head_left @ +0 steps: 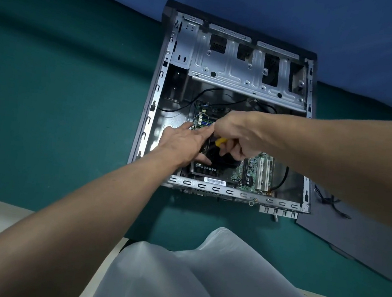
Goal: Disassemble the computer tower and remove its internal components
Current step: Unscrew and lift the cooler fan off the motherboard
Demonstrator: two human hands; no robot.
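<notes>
The computer tower [175, 52] lies on its side on a green mat, its side panel off. Inside, a green motherboard [252, 171] fills the lower half, and a black cooler [215, 161] sits near its middle. My right hand [237, 134] grips a screwdriver with a yellow and black handle [220, 142], tip pointing down-left at the cooler. My left hand [183, 141] reaches in from the left with fingers extended, touching the cooler and the screwdriver shaft. The tip itself is hidden.
A silver drive cage [239, 66] spans the top of the case. Black cables [284, 178] run inside. The removed dark side panel [354, 236] lies on the mat at right. A blue wall stands behind the case. My pale trouser leg [208, 283] is at the bottom.
</notes>
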